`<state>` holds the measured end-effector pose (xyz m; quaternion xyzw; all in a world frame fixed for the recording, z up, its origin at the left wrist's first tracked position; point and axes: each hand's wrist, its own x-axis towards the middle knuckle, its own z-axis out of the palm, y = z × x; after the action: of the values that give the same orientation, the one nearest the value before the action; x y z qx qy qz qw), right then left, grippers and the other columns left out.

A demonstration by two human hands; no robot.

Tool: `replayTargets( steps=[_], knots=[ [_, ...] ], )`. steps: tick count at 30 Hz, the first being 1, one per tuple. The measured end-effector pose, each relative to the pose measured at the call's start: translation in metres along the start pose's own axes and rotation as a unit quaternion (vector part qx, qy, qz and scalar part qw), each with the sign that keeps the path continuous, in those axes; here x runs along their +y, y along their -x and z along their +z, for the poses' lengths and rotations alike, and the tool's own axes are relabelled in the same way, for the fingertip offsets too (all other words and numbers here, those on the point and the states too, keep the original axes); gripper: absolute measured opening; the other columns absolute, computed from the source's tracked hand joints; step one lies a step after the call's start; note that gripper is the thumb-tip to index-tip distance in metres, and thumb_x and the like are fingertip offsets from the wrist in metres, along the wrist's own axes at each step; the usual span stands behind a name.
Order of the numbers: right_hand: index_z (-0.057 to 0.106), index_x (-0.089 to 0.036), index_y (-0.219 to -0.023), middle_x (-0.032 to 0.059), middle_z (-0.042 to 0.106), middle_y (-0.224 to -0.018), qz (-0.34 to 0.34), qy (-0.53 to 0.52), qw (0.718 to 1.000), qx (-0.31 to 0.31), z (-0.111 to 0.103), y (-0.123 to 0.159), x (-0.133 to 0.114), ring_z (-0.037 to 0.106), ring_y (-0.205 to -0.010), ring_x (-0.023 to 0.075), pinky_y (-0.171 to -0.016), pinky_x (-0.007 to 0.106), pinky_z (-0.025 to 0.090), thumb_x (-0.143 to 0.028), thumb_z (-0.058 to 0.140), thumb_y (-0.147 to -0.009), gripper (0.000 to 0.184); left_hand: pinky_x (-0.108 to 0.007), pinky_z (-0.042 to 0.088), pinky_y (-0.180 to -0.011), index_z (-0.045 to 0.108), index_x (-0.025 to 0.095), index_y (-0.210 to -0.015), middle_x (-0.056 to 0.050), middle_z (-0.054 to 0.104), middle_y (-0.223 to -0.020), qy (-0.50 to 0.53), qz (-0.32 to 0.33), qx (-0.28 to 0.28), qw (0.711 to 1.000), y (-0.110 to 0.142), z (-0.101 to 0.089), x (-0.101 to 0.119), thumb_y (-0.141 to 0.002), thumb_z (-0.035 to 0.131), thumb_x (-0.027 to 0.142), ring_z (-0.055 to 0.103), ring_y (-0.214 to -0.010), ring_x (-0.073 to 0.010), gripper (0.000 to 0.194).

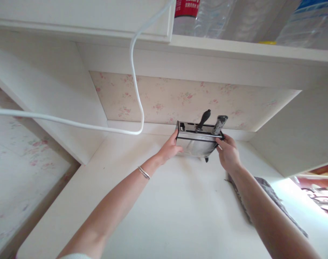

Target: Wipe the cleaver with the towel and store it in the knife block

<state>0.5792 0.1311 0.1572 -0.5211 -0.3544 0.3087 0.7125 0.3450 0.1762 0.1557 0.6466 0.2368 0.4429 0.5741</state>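
Observation:
Both my hands grip a silver and black knife block (pixel 196 145) by its two ends, close to the back of a white surface. My left hand (pixel 170 148) holds its left end, thumb along the front. On the right end, my right hand (pixel 229 153) has its fingers wrapped round the corner. Two handles stick up from the slots on top: a slim black handle (pixel 204 119) and a wider dark, speckled handle (pixel 220 124). A small black foot shows under the block's front edge. The blades, if any, are hidden inside.
A grey cloth (pixel 270 192) lies on the white surface (pixel 164 212), partly behind my right forearm. Overhead, a white shelf (pixel 234 48) carries clear plastic bottles (pixel 212 18). A white cable (pixel 137 86) hangs across the left. Floral wallpaper (pixel 164 97) covers the back, between white side panels.

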Motion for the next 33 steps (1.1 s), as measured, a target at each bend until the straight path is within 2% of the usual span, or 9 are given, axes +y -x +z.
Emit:
replayTargets(
  steps=[8, 16, 20, 22, 24, 26, 28, 30, 33],
  knots=[
    [0.052, -0.027, -0.110, -0.0011, 0.060, -0.109, 0.008, 0.006, 0.992, -0.128, 0.058, 0.037, 0.029, 0.057, -0.105, 0.0163, -0.086, 0.029, 0.047, -0.024, 0.068, -0.068, 0.046, -0.035, 0.043, -0.098, 0.034, 0.029, -0.140, -0.001, 0.041, -0.145, -0.012, -0.039, 0.045, 0.998, 0.047, -0.067, 0.013, -0.053, 0.047, 0.001, 0.043, -0.127, -0.0235, 0.092],
    [0.049, -0.028, -0.117, 0.0009, 0.059, -0.121, 0.012, -0.020, 0.983, -0.180, 0.080, 0.047, 0.035, 0.052, -0.117, 0.0193, -0.097, 0.035, 0.041, -0.021, 0.065, -0.070, 0.051, -0.034, 0.040, -0.101, 0.034, 0.026, -0.139, -0.002, 0.037, -0.147, -0.050, -0.057, 0.077, 0.994, 0.057, -0.089, 0.012, -0.055, 0.047, 0.000, 0.044, -0.127, -0.0225, 0.089],
    [0.046, -0.029, -0.123, 0.0043, 0.053, -0.130, 0.055, 0.034, 0.991, -0.115, 0.064, 0.058, 0.048, 0.049, -0.121, 0.0213, -0.095, 0.036, 0.044, -0.025, 0.067, -0.070, 0.057, -0.037, 0.044, -0.095, 0.038, 0.017, -0.134, -0.012, 0.042, -0.140, -0.183, -0.073, 0.148, 0.969, 0.049, -0.096, 0.009, -0.061, 0.050, 0.003, 0.050, -0.118, -0.0250, 0.076],
    [0.048, -0.029, -0.121, 0.0061, 0.053, -0.130, 0.079, 0.086, 0.991, -0.070, 0.046, 0.074, 0.065, 0.054, -0.115, 0.0229, -0.089, 0.036, 0.047, -0.029, 0.067, -0.070, 0.055, -0.039, 0.039, -0.100, 0.044, 0.015, -0.128, -0.013, 0.044, -0.135, -0.271, -0.041, 0.185, 0.944, 0.043, -0.099, 0.013, -0.063, 0.052, 0.005, 0.048, -0.118, -0.0254, 0.066],
    [0.051, -0.027, -0.117, 0.0070, 0.060, -0.119, 0.101, 0.127, 0.984, -0.078, 0.025, 0.099, 0.087, 0.063, -0.097, 0.0231, -0.081, 0.038, 0.051, -0.032, 0.064, -0.072, 0.047, -0.039, 0.033, -0.104, 0.050, 0.015, -0.122, -0.012, 0.048, -0.128, -0.365, 0.018, 0.199, 0.909, 0.037, -0.098, 0.022, -0.066, 0.053, 0.006, 0.046, -0.118, -0.0251, 0.057],
    [0.056, -0.022, -0.107, 0.0070, 0.067, -0.096, 0.108, 0.166, 0.972, -0.124, 0.006, 0.129, 0.110, 0.066, -0.081, 0.0228, -0.076, 0.039, 0.052, -0.035, 0.058, -0.077, 0.033, -0.040, 0.033, -0.104, 0.055, 0.017, -0.116, -0.009, 0.054, -0.118, -0.460, 0.073, 0.177, 0.867, 0.027, -0.093, 0.034, -0.071, 0.053, 0.009, 0.047, -0.115, -0.0252, 0.046],
    [0.061, -0.021, -0.098, 0.0073, 0.067, -0.091, 0.045, 0.249, 0.953, -0.165, -0.007, 0.154, 0.126, 0.064, -0.083, 0.0232, -0.076, 0.037, 0.050, -0.036, 0.055, -0.080, 0.024, -0.040, 0.035, -0.101, 0.059, 0.018, -0.111, -0.008, 0.058, -0.112, -0.521, 0.103, 0.136, 0.836, 0.013, -0.084, 0.044, -0.076, 0.055, 0.017, 0.049, -0.111, -0.0254, 0.035],
    [0.064, -0.021, -0.090, 0.0073, 0.068, -0.090, -0.007, 0.319, 0.926, -0.203, -0.012, 0.170, 0.135, 0.063, -0.084, 0.0225, -0.075, 0.034, 0.049, -0.036, 0.051, -0.084, 0.021, -0.039, 0.036, -0.099, 0.059, 0.018, -0.111, -0.009, 0.059, -0.112, -0.540, 0.111, 0.104, 0.828, -0.003, -0.073, 0.049, -0.080, 0.057, 0.029, 0.051, -0.108, -0.0254, 0.033],
    [0.066, -0.021, -0.088, 0.0062, 0.068, -0.089, -0.033, 0.363, 0.910, -0.199, -0.011, 0.173, 0.137, 0.062, -0.079, 0.0205, -0.072, 0.031, 0.048, -0.034, 0.047, -0.086, 0.023, -0.035, 0.042, -0.092, 0.059, 0.016, -0.111, -0.009, 0.063, -0.109, -0.520, 0.086, 0.071, 0.847, -0.029, -0.061, 0.049, -0.079, 0.058, 0.042, 0.055, -0.103, -0.0242, 0.042]
  ],
)
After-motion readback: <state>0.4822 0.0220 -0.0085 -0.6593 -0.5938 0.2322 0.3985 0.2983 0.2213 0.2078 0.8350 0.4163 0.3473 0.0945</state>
